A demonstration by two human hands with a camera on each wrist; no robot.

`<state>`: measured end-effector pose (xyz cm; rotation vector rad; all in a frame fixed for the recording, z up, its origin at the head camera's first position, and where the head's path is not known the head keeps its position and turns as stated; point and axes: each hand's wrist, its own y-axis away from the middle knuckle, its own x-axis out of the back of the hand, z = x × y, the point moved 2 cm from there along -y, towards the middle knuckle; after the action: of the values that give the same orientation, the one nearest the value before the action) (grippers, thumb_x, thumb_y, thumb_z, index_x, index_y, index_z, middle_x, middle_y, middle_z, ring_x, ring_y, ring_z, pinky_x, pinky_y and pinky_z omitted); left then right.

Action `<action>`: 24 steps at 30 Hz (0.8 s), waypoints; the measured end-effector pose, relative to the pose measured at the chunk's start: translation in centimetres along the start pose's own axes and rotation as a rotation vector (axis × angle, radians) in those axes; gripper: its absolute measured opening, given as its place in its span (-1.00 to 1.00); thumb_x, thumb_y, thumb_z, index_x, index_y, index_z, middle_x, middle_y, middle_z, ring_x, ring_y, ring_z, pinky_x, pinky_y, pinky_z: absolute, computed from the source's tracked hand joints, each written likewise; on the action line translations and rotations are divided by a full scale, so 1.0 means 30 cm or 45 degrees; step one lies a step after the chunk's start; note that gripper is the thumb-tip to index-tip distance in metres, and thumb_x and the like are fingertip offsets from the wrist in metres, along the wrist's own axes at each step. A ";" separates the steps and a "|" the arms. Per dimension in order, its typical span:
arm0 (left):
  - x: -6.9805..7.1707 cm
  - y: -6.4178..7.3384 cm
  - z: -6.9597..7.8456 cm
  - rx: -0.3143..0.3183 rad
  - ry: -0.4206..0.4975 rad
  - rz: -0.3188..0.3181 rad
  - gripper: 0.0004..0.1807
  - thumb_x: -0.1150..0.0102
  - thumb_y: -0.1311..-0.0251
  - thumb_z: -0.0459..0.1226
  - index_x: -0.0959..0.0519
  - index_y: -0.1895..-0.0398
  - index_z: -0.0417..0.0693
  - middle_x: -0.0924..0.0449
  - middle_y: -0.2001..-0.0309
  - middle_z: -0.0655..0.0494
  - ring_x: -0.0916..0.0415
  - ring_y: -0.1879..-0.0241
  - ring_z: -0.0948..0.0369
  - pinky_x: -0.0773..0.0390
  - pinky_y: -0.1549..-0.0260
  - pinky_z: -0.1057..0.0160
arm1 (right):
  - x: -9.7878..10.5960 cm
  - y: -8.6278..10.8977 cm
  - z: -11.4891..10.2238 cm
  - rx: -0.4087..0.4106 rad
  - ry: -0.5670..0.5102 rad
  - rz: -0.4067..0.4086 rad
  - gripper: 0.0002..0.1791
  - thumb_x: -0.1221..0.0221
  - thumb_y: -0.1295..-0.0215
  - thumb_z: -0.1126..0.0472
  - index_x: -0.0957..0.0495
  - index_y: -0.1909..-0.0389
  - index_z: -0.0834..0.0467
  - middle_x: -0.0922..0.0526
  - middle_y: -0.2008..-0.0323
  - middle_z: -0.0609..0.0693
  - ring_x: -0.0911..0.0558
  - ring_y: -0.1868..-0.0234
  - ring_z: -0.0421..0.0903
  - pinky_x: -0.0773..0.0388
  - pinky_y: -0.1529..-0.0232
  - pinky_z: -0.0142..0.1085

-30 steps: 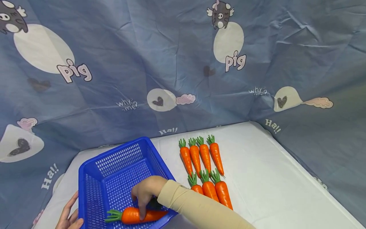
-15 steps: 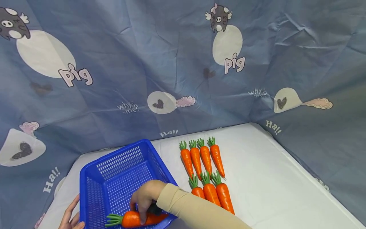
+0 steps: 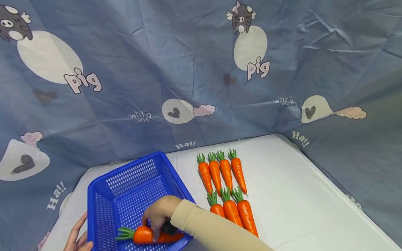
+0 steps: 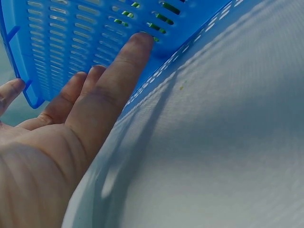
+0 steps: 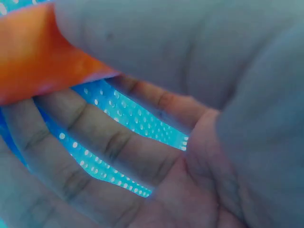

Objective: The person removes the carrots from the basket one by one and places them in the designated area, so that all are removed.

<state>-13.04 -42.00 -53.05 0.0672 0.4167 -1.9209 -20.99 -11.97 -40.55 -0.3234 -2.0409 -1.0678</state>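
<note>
In the head view a blue plastic basket [image 3: 91, 209] stands at the lower left, with perforated walls and floor. A carrot [image 3: 142, 235] with a green top lies across its near end. My right hand [image 3: 160, 212] reaches in over the basket's right rim and holds this carrot, thumb on one side and fingers on the other. In the right wrist view the carrot [image 5: 33, 52] shows between thumb and fingers. My left hand [image 3: 76, 237] is at the basket's left side. The left wrist view shows its fingers [image 4: 111, 85] extended along the slotted outer wall.
To the right of the basket, several carrots [image 3: 225, 172] lie side by side on the white tabletop [image 3: 298, 202]. A nearer row has three carrots [image 3: 246, 214], partly hidden by the right sleeve [image 3: 216, 226]. A printed blue-grey cloth [image 3: 188, 76] rises behind the table.
The head view shifts slightly. My right hand stays on the carrot at the basket's near end, and my left hand stays at the basket's side.
</note>
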 end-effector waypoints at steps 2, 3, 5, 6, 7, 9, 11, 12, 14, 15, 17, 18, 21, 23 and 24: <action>-0.007 -0.001 0.006 -0.010 -0.009 -0.007 -0.08 0.39 -0.58 -0.58 -0.09 -0.63 0.72 -0.62 -0.31 0.52 -0.71 -0.17 0.30 -0.78 0.06 0.15 | 0.006 -0.002 0.000 0.008 0.002 0.016 -0.53 -0.51 -0.30 0.11 -0.67 -0.19 -0.26 -0.66 0.05 -0.28 -0.53 0.10 -0.29 -0.50 0.05 -0.42; -0.011 -0.001 0.009 -0.007 -0.013 -0.001 -0.10 0.38 -0.59 -0.56 -0.09 -0.63 0.72 -0.62 -0.31 0.52 -0.71 -0.17 0.30 -0.78 0.06 0.15 | 0.009 -0.004 0.000 0.010 0.002 0.021 -0.54 -0.51 -0.30 0.10 -0.67 -0.19 -0.26 -0.66 0.04 -0.29 -0.53 0.10 -0.29 -0.50 0.05 -0.41; -0.018 -0.001 0.013 0.005 -0.034 0.014 -0.11 0.38 -0.59 -0.55 -0.06 -0.63 0.71 -0.62 -0.31 0.51 -0.71 -0.17 0.30 -0.79 0.06 0.15 | 0.013 -0.007 0.000 0.007 0.016 0.044 -0.53 -0.51 -0.30 0.08 -0.67 -0.19 -0.27 -0.67 0.03 -0.30 -0.53 0.10 -0.29 -0.50 0.04 -0.41; -0.022 -0.001 0.015 0.007 -0.052 0.028 -0.12 0.38 -0.59 -0.54 -0.04 -0.63 0.70 -0.62 -0.30 0.51 -0.71 -0.16 0.30 -0.79 0.07 0.15 | 0.014 -0.008 0.001 0.000 0.010 0.056 -0.54 -0.51 -0.29 0.07 -0.67 -0.18 -0.27 -0.67 0.03 -0.30 -0.53 0.10 -0.29 -0.50 0.05 -0.41; -0.026 0.000 0.016 0.013 -0.070 0.045 -0.13 0.37 -0.60 -0.53 -0.02 -0.63 0.70 -0.62 -0.29 0.51 -0.71 -0.15 0.30 -0.79 0.07 0.14 | 0.014 -0.009 0.002 -0.010 0.000 0.067 -0.54 -0.52 -0.28 0.07 -0.67 -0.17 -0.28 -0.67 0.04 -0.30 -0.53 0.11 -0.29 -0.50 0.06 -0.40; -0.032 0.002 0.016 0.028 -0.089 0.072 -0.15 0.36 -0.61 -0.51 0.01 -0.62 0.69 -0.62 -0.28 0.52 -0.71 -0.14 0.30 -0.79 0.09 0.13 | 0.011 -0.012 0.004 -0.044 -0.027 0.083 -0.54 -0.52 -0.27 0.07 -0.67 -0.16 -0.31 -0.66 0.08 -0.29 -0.53 0.13 -0.27 -0.50 0.08 -0.38; -0.036 0.005 0.016 0.030 -0.103 0.101 -0.16 0.35 -0.61 -0.51 0.02 -0.63 0.67 -0.63 -0.27 0.51 -0.72 -0.13 0.30 -0.80 0.10 0.12 | 0.008 -0.015 0.005 -0.064 -0.055 0.091 -0.54 -0.52 -0.27 0.08 -0.68 -0.15 -0.31 -0.66 0.11 -0.27 -0.53 0.14 -0.24 -0.50 0.09 -0.37; -0.038 0.006 0.016 0.032 -0.103 0.114 -0.17 0.35 -0.61 -0.50 0.02 -0.62 0.67 -0.64 -0.26 0.51 -0.72 -0.12 0.29 -0.80 0.11 0.12 | 0.006 -0.016 0.005 -0.065 -0.057 0.093 -0.55 -0.52 -0.27 0.07 -0.68 -0.15 -0.31 -0.66 0.11 -0.27 -0.53 0.14 -0.24 -0.50 0.09 -0.37; -0.041 0.009 0.015 0.032 -0.094 0.127 -0.17 0.34 -0.61 -0.50 0.01 -0.62 0.66 -0.65 -0.25 0.50 -0.73 -0.11 0.29 -0.81 0.12 0.11 | 0.004 -0.019 0.004 -0.061 -0.048 0.094 -0.53 -0.52 -0.28 0.07 -0.67 -0.17 -0.30 -0.66 0.09 -0.28 -0.53 0.13 -0.25 -0.50 0.06 -0.38; -0.042 0.010 0.015 0.028 -0.089 0.128 -0.17 0.34 -0.61 -0.50 0.00 -0.61 0.67 -0.65 -0.25 0.50 -0.73 -0.10 0.28 -0.81 0.13 0.11 | 0.004 -0.020 0.003 -0.058 -0.048 0.092 -0.53 -0.52 -0.28 0.07 -0.67 -0.18 -0.30 -0.67 0.07 -0.29 -0.53 0.12 -0.25 -0.50 0.05 -0.38; -0.045 0.009 0.017 0.022 -0.082 0.125 -0.17 0.33 -0.60 -0.51 -0.02 -0.61 0.67 -0.66 -0.25 0.49 -0.74 -0.10 0.28 -0.81 0.13 0.11 | 0.004 -0.021 0.004 -0.054 -0.054 0.089 -0.52 -0.52 -0.28 0.07 -0.67 -0.20 -0.28 -0.67 0.06 -0.29 -0.53 0.11 -0.25 -0.50 0.03 -0.40; -0.046 0.009 0.017 0.015 -0.077 0.114 -0.16 0.34 -0.60 -0.52 -0.02 -0.61 0.67 -0.66 -0.26 0.49 -0.74 -0.11 0.28 -0.81 0.12 0.11 | 0.004 -0.021 0.004 -0.053 -0.054 0.089 -0.52 -0.52 -0.29 0.07 -0.67 -0.20 -0.28 -0.67 0.05 -0.29 -0.52 0.10 -0.25 -0.50 0.03 -0.40; -0.048 0.010 0.019 0.012 -0.071 0.107 -0.16 0.35 -0.60 -0.52 -0.02 -0.62 0.67 -0.65 -0.26 0.49 -0.74 -0.11 0.28 -0.81 0.12 0.10 | 0.005 -0.019 0.005 -0.063 -0.092 0.081 -0.53 -0.51 -0.29 0.08 -0.67 -0.19 -0.26 -0.66 0.08 -0.26 -0.53 0.11 -0.23 -0.51 0.04 -0.38; -0.049 0.011 0.019 0.025 -0.094 0.130 -0.17 0.34 -0.61 -0.51 0.00 -0.62 0.67 -0.65 -0.25 0.50 -0.74 -0.10 0.28 -0.81 0.13 0.10 | 0.005 -0.018 0.006 -0.073 -0.122 0.072 -0.54 -0.50 -0.30 0.09 -0.67 -0.18 -0.26 -0.66 0.09 -0.25 -0.53 0.12 -0.21 -0.53 0.05 -0.36; -0.049 0.012 0.019 0.036 -0.107 0.146 -0.17 0.34 -0.61 -0.50 0.01 -0.62 0.67 -0.65 -0.25 0.51 -0.74 -0.10 0.29 -0.81 0.14 0.10 | 0.004 -0.018 0.007 -0.078 -0.140 0.065 -0.54 -0.50 -0.31 0.10 -0.67 -0.18 -0.26 -0.65 0.09 -0.24 -0.53 0.12 -0.20 -0.54 0.05 -0.35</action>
<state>-12.07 -40.98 -52.24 0.0281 0.3224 -1.8100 -21.48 -12.15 -40.84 -0.4727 -2.0880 -1.1042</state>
